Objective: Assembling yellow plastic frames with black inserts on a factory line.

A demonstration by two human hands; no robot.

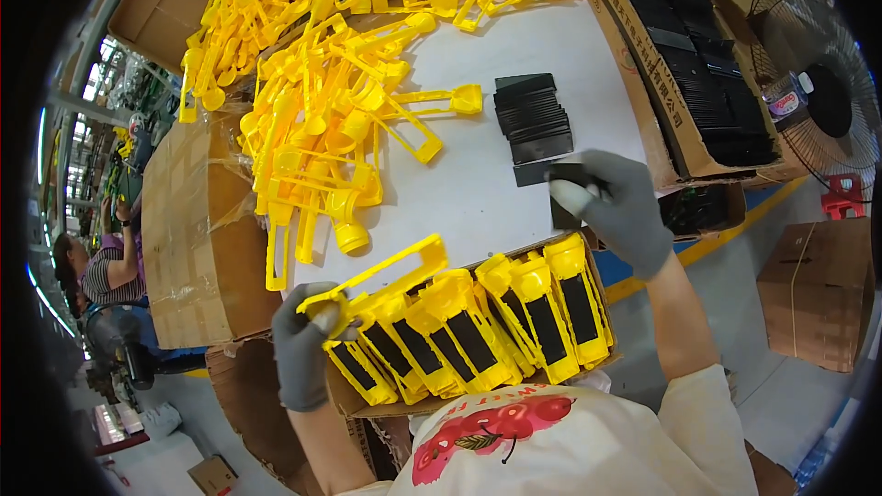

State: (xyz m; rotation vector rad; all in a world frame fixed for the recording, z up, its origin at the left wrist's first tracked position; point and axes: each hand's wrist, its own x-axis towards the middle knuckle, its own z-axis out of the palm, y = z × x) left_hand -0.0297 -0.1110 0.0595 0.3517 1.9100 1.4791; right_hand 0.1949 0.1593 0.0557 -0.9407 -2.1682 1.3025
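Observation:
My left hand (305, 349), in a grey glove with white fingertips, is closed on one end of a yellow plastic frame (435, 253) that has a long rectangular opening. The frame is tilted above a cardboard box holding several yellow frames with black strips (473, 340) set in them. My right hand (627, 211), gloved alike, pinches a thin black plate (563, 217). It is at the near end of a fanned row of black plates (533, 119) on the white tabletop (441, 202). A large heap of loose yellow frames (317, 110) covers the table's left and far side.
An open carton (614, 28) packed with black plates stands at the right edge of the table. Beyond it are a wire-guard fan (822, 101), a red stool (842, 197) and a closed carton (813, 294). Another carton (188, 230) flanks the left side. A person (115, 271) is farther left.

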